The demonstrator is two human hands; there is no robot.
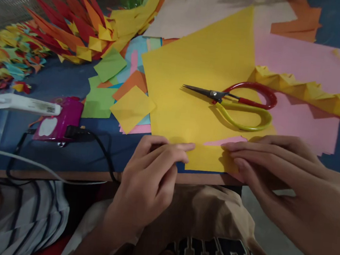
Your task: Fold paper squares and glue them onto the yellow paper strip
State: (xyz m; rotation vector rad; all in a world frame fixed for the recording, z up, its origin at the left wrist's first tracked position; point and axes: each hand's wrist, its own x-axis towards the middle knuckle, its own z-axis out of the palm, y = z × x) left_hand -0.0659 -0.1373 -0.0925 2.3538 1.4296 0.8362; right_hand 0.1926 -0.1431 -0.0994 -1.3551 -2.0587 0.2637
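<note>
A small yellow piece of paper (206,158) lies at the table's front edge, its upper edge straight like a fold. My left hand (157,166) is bent over its left end, with fingertips pressed on the upper left corner. At the right end, my right hand (285,174) pinches the paper between thumb and fingers, which hide that end. Just beyond, a sliver of pink paper (225,141) shows. Scissors (215,95) with one red and one yellow-green handle lie on a large yellow sheet (194,65), blades pointing left and slightly apart.
A folded yellow paper chain (308,90) rests on pink sheets (323,62) at right. Green squares (100,98) and a yellow square (132,110) lie left of centre. Further left are a magenta power adapter (68,119) with cables and a spiky red-orange paper piece (74,26). Someone's striped clothing (35,211) is beside me.
</note>
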